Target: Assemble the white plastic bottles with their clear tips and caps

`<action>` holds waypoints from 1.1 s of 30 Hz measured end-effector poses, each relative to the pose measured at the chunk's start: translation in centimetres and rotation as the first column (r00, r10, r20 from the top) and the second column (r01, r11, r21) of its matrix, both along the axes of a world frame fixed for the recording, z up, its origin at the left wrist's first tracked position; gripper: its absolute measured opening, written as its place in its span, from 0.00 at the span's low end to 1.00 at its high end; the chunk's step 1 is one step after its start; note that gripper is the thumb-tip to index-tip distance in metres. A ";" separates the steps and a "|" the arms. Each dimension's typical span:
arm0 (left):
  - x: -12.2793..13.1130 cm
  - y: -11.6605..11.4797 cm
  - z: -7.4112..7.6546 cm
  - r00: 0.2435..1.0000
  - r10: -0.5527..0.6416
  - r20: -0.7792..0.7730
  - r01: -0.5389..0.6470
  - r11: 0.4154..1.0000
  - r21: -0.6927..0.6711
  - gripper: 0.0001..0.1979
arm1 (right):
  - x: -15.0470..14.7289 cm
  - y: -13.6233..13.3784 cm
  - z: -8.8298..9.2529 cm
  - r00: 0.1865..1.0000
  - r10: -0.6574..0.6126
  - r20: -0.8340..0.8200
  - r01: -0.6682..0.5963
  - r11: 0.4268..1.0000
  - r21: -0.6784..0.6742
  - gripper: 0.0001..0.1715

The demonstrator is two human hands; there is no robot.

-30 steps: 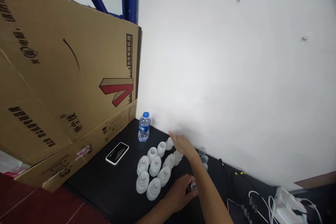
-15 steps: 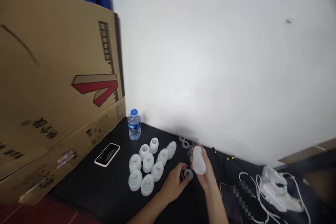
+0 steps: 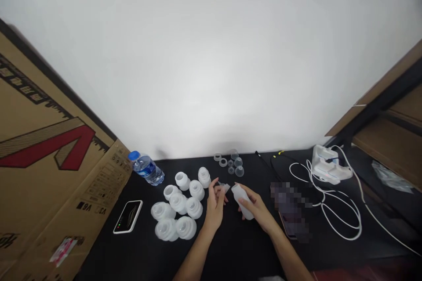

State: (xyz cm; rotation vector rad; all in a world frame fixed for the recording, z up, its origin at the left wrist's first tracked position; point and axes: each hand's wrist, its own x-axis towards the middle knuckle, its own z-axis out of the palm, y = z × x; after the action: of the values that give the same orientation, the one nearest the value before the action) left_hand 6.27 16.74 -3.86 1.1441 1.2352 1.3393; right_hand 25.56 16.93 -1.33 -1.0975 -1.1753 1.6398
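In my right hand [image 3: 255,206] is a small frosted white bottle [image 3: 243,199], tilted with its neck up and to the left. The fingers wrap round its body. Just left of that neck, my left hand [image 3: 216,202] pinches a clear, teat-like silicone piece [image 3: 225,187] between thumb and fingers. The two parts are apart. Beside my left hand stands a group of several frosted white bottles [image 3: 178,203], most with a teat-like top. A white open-topped piece [image 3: 182,180] is at the back of the group. Behind my hands lie several small clear rings and caps [image 3: 239,171].
A water bottle [image 3: 147,169] with a blue cap and a white-edged device [image 3: 128,216] are at the left, near a large cardboard box [image 3: 66,184]. To the right lie a dark phone-like slab [image 3: 290,210], white cables [image 3: 341,197] and a white plastic device [image 3: 329,164]. A white wall rises behind.
The view has swung to the right. My left hand has lifted the clear piece towards the bottle neck. My right hand has turned the bottle, and its neck now points left.
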 end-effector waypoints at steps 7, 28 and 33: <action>-0.3 -0.2 0.7 0.999 0.035 -0.035 -0.034 0.999 0.037 0.33 | -1.3 0.8 -1.8 0.872 -0.164 0.461 -0.108 0.855 0.507 0.32; -1.0 0.1 0.3 0.977 0.024 -0.214 -0.007 0.997 0.078 0.24 | -0.2 -0.2 0.2 0.617 -0.389 0.684 -0.460 0.527 0.715 0.30; -0.9 -0.1 0.4 0.970 0.026 -0.242 -0.008 0.997 0.074 0.22 | 0.6 -0.5 1.8 0.621 -0.327 0.712 -0.534 0.487 0.691 0.31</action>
State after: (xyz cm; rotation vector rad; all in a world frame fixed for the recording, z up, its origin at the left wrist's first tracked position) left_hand 5.33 16.60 -3.44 1.3842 1.3816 1.2939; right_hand 26.11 16.38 0.45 -0.9862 -2.3650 0.2521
